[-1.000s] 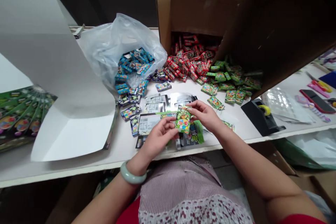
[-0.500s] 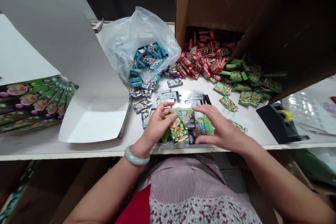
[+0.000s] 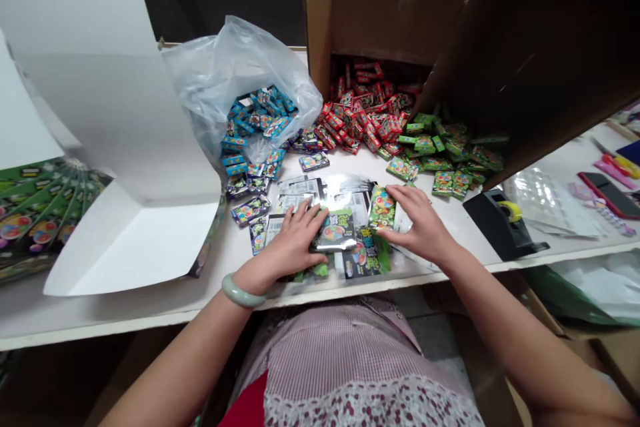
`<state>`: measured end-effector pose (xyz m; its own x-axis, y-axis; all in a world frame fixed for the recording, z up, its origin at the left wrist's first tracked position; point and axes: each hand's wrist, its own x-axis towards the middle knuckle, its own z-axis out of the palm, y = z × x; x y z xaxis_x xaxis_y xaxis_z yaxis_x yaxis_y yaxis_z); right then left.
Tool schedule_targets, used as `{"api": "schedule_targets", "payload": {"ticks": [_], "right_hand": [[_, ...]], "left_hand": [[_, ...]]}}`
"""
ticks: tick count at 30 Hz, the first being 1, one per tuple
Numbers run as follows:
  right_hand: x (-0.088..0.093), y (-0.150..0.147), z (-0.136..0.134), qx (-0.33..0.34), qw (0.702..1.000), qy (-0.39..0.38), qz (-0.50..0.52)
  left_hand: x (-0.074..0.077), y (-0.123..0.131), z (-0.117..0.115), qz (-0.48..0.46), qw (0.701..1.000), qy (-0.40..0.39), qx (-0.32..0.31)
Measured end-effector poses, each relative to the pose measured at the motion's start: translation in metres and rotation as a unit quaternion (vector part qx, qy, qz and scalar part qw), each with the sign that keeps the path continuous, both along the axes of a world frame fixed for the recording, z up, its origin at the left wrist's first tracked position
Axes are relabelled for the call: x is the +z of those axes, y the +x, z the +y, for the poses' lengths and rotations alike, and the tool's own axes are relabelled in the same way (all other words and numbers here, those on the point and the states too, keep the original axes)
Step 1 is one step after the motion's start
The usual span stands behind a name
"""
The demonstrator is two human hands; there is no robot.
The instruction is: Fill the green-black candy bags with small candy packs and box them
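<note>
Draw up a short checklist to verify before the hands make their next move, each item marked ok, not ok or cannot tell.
1. Green printed packet between the right hand's thumb and fingers: ok.
2. Left hand resting on the green-and-black printed pouch: ok, fingers spread over its left part.
3. Pouch's mouth open: cannot tell; no opening is visible.
4. Red packets kept apart from the green packet pile: not ok, the two meet near the carton's mouth.
5. Tape dispenser apart from the right hand: ok, it stands farther right.
</note>
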<state>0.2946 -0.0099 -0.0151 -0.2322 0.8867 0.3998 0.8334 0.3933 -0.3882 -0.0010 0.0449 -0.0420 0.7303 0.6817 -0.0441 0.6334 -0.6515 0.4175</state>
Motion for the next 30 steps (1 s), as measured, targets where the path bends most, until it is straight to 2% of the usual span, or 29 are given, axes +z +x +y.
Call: {"api": "schedule_targets", "payload": {"ticks": [4, 6, 11, 15, 20, 24, 30], "right_hand": [[-0.002, -0.013, 0.005, 0.003, 1.0, 0.03, -0.009], [0.002, -0.021, 0.006, 0.026, 0.999, 0.035, -0.023], [0.011, -0.03, 0.007, 0.132, 0.988, -0.048, -0.068], [0.019, -0.03, 0.002, 0.168, 0.979, -0.095, -0.07], [0.026, -0.033, -0.004, 0.174, 0.974, -0.132, -0.062], [0.029, -0.037, -0.005, 0.177, 0.973, -0.138, -0.057], [0.035, -0.038, 0.002, 0.227, 0.961, -0.141, -0.07]], "left_hand": [[0.008, -0.001, 0.0, -0.024, 0.996, 0.089, 0.01], [0.014, -0.005, -0.001, -0.053, 0.992, 0.117, 0.004], [0.019, -0.017, -0.003, -0.088, 0.985, 0.146, -0.017], [0.012, -0.024, -0.007, -0.097, 0.987, 0.129, -0.021], [0.01, -0.03, -0.017, -0.104, 0.991, 0.089, -0.011], [0.011, -0.033, -0.023, -0.107, 0.991, 0.074, 0.003], [0.007, -0.035, -0.027, -0.117, 0.99, 0.081, -0.011]]}}
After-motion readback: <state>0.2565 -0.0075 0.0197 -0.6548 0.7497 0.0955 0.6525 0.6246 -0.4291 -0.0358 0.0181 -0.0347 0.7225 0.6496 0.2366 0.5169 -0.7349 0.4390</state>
